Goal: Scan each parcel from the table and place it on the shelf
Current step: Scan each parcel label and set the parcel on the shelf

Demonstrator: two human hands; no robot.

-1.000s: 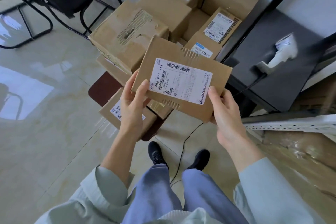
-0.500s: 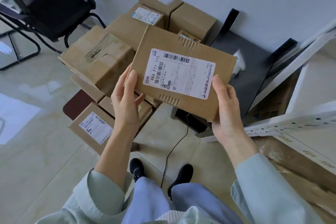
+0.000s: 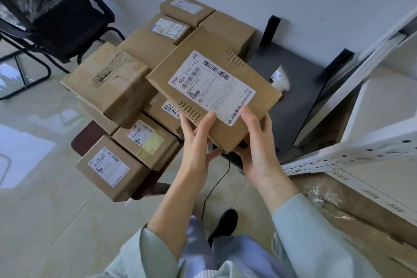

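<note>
Flat parcel [image 3: 212, 92], label up, held above the dark table [image 3: 300, 106] by its near corner only — left hand [image 3: 198, 144] and right hand [image 3: 259, 142] pinching it; likely fault: far end tips and slips before reaching the scanner [image 3: 279, 79]

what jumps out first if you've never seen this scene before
The flat parcel with a big white label, held up mid-frame by both hands at its near corner: left hand, right hand. Behind and left of it sits a heap of brown boxes, and a white scanner rests on the dark table to the right.
</note>
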